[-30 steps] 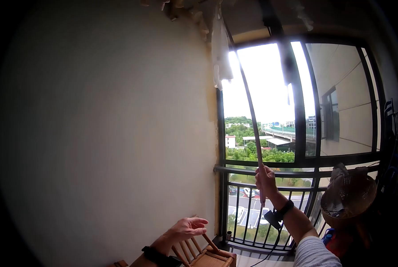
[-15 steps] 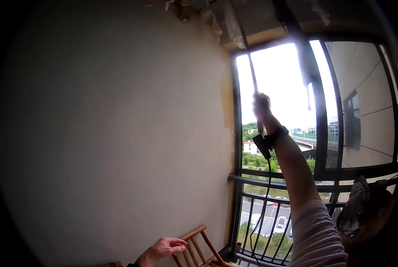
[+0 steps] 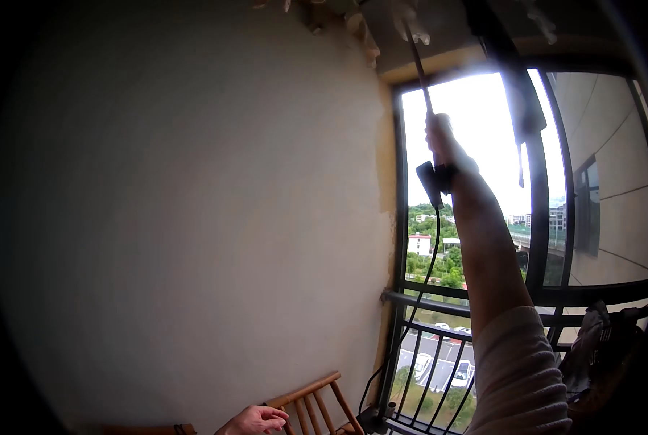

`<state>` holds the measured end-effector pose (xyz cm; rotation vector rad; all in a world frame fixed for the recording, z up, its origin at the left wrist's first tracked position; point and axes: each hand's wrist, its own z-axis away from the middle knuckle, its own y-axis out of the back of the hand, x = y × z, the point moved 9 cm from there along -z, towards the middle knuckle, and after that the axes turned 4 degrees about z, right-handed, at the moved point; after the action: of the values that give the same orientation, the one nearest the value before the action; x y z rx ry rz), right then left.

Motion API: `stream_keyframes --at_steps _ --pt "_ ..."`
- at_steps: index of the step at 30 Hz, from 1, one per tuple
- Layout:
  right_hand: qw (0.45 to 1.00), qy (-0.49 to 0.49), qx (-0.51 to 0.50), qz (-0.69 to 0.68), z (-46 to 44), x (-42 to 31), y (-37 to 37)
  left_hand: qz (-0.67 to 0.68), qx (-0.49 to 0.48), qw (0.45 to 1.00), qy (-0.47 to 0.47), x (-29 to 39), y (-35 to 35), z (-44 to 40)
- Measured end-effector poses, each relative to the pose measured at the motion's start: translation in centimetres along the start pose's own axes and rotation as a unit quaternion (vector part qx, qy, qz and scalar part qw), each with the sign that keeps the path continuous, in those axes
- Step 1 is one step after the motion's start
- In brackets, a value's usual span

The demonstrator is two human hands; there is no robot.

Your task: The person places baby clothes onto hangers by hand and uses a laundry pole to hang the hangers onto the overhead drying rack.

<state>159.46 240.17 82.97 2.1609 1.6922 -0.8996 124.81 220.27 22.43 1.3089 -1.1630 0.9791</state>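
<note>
My right hand (image 3: 440,134) is raised in front of the bright window, its fingers wrapped round a long thin pole (image 3: 419,72). The pole points up to a pale hanging cloth (image 3: 411,25) near the ceiling; whether they touch is unclear. A black device (image 3: 430,184) with a cable is strapped at my right wrist. Low in the view, my left hand (image 3: 257,420) is beside the wooden chair (image 3: 306,392), with fingers bent and close together; what they hold, if anything, is too small to tell.
A plain wall (image 3: 193,217) fills the left side. Black railings (image 3: 429,362) run below the window. Dark clothing (image 3: 516,94) hangs at the upper right. A plastic-wrapped item (image 3: 583,348) stands at the lower right. Other garments hang at the top.
My right hand has risen with the pole, and the pale cloth appears higher. My left hand sits lower in view, its fingers less spread than at first. The view has shifted.
</note>
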Motion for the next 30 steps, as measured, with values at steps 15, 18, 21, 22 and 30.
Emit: stream_keyframes --at_steps 15,18,21,22,30 --pt "0.984 0.006 0.081 0.159 1.5 -0.6 0.6 0.053 0.003 0.998 0.037 -2.8 0.4 -0.2" --pt "0.990 0.011 0.072 0.121 -0.7 -1.7 0.1 0.056 0.003 0.998 0.039 -2.6 0.6 0.1" --pt "0.992 0.068 0.033 0.103 -1.4 -3.9 -0.2 0.058 -0.001 0.998 0.036 -2.7 0.8 0.2" --pt "0.994 0.046 0.029 0.092 -1.3 -4.0 0.0 0.060 0.000 0.998 0.035 -2.7 1.0 0.2" --pt "0.983 0.005 0.087 0.161 -6.6 4.5 0.0 0.082 -0.002 0.996 0.037 -4.3 0.6 1.0"
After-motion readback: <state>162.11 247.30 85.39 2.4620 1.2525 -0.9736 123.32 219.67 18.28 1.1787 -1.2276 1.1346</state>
